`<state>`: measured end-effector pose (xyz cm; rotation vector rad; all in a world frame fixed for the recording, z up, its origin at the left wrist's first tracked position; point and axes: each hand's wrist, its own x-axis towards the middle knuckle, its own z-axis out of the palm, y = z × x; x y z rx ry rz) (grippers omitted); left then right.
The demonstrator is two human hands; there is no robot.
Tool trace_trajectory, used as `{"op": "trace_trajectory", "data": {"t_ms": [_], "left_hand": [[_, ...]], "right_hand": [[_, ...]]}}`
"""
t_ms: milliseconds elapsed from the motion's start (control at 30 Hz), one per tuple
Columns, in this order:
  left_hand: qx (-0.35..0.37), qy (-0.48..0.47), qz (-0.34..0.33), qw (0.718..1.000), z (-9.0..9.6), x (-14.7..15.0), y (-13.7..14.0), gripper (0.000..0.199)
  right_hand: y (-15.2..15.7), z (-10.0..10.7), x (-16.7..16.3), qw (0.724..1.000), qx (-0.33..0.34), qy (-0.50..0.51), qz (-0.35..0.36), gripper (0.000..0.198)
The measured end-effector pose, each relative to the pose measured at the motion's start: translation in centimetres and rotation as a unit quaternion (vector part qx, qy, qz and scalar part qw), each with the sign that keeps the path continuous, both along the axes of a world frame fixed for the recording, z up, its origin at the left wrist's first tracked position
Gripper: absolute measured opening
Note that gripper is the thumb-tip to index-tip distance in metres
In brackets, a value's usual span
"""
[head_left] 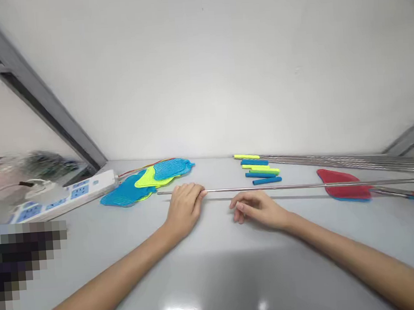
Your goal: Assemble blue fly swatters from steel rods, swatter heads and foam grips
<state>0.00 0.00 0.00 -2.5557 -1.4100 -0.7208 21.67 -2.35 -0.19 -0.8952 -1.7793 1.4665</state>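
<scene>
A long thin metal rod (266,187) runs sideways, its left end sticking out past my left hand (186,206). The fingers of that hand are wrapped round the rod. My right hand (258,208) is just below the rod and holds nothing; its fingers are loosely curled and apart. Several blue and yellow-green handle sleeves (261,175) lie behind my right hand. To the left of my left hand is a pile of blue and yellow-green fly swatter heads (155,177). The rod passes over a red fly swatter head (344,185) on the right.
A white power strip (85,192) with a plug lies at the left on the grey table (215,277). Several more metal rods (352,161) lie at the back right. A white wall stands behind, with grey frame posts at both sides.
</scene>
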Motion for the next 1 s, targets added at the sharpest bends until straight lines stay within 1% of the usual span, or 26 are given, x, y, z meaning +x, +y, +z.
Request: {"op": "trace_trajectory", "data": {"t_ms": [133, 233, 367, 533, 667, 800, 900, 1000], "left_hand": [[-0.002, -0.007, 0.016, 1.000, 0.2, 0.1, 0.0, 0.021], [-0.003, -0.028, 0.023, 0.999, 0.2, 0.1, 0.0, 0.020], [-0.014, -0.049, 0.003, 0.999, 0.2, 0.0, -0.1, 0.020], [0.007, -0.008, -0.013, 1.000, 0.4, 0.2, -0.3, 0.020], [0.040, 0.024, -0.031, 0.998, 0.4, 0.3, -0.6, 0.020], [0.069, 0.053, -0.043, 0.995, 0.2, 0.5, -1.0, 0.020], [0.071, 0.082, -0.069, 0.992, 0.0, 0.8, -1.4, 0.021], [0.066, 0.097, -0.092, 0.989, -0.1, 1.1, -1.6, 0.021]], "right_hand": [[0.3, 0.2, 0.0, 0.992, -0.087, 0.088, -0.003, 0.035], [0.4, 0.2, 0.1, 0.974, -0.153, 0.167, -0.021, 0.040], [0.3, 0.3, 0.2, 0.954, -0.195, 0.219, -0.055, 0.034], [0.2, 0.3, 0.1, 0.945, -0.213, 0.234, -0.084, 0.024], [0.2, -0.1, 0.0, 0.952, -0.188, 0.225, -0.092, 0.025], [0.4, -0.4, 0.0, 0.964, -0.171, 0.194, -0.053, 0.033], [0.5, -0.5, 0.0, 0.975, -0.163, 0.150, -0.020, 0.041], [0.4, -0.5, -0.2, 0.985, -0.134, 0.108, -0.008, 0.045]]}}
